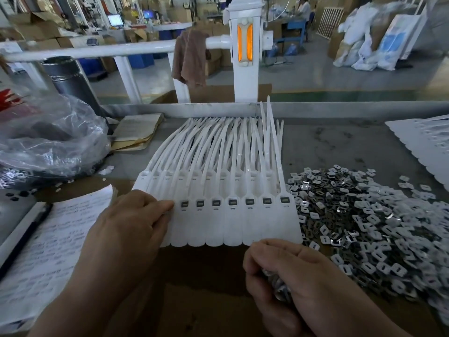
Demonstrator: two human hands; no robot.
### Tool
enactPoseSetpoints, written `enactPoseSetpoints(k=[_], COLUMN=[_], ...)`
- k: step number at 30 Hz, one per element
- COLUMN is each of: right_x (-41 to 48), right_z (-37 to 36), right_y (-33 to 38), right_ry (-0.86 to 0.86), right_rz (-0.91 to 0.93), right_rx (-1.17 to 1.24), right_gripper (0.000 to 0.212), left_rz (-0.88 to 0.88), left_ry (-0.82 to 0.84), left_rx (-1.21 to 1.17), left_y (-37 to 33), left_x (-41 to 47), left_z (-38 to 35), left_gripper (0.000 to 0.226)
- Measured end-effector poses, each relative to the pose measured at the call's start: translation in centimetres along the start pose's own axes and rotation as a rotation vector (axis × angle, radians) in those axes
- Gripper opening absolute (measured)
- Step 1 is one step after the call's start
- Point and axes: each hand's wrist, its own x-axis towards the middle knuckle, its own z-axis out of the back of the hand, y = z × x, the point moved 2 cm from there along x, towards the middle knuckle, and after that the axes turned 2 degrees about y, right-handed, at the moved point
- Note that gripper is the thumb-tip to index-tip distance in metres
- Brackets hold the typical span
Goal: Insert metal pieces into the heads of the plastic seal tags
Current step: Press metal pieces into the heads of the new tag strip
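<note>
Grey worktop (328,142) fills mid-frame. Heap of metal pieces (376,227) at right, touching tag row's edge. White plastic seal tags (233,224) side by side at centre, tails toward top; seven right-hand heads show dark inserts. Left hand (126,229) rests on row's left end, fingers relaxed. Right hand (291,271), bottom centre-right, clenched round handful of metal pieces.

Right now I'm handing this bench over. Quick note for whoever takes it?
Left hand: rests on the left end of the seal tag strip.
Right hand: grips a handful of metal pieces, just below the strip's right end.
Loose pile lies on the table, right of the strip.
Done: seven heads in view show a dark insert.
Left: heads under the left hand are hidden, so check them. Second strip at far right, state unclear.
</note>
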Motion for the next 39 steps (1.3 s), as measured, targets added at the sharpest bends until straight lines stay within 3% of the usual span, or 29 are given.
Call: enactPoseSetpoints(k=[3,8,23,27,34,39], right_x=[0.1,0.1,0.2,0.1,0.0,-0.1], right_z=[0.1,0.2,0.1,0.1,0.0,0.0], right_y=[-0.1,-0.3,-0.2,0.0,-0.1,0.0], right_ry=[0.004,0.02,0.047,0.048,0.046,0.034], right_rz=[-0.002,-0.005,-0.017,-0.014,-0.014,-0.023], right_rx=[0.016,0.039,0.026,0.022,0.031,0.021], right_gripper=[0.033,0.031,0.026,0.027,0.028,0.031], left_rz=[0.02,0.104,-0.042,-0.067,0.16,0.216], left_ry=[-0.003,-0.022,0.072,0.035,-0.029,-0.002], left_rx=[0.003,-0.022,0.209,0.14,-0.156,-0.199], left_y=[-0.1,0.0,0.0,-0.2,0.1,0.0], left_x=[-0.3,-0.6,-0.3,-0.4,-0.1,0.5], left_z=[0.0,-0.2,0.0,0.2,-1.3,-1.4], left_gripper=[0.043,0.033,0.025,0.026,0.024,0.024])
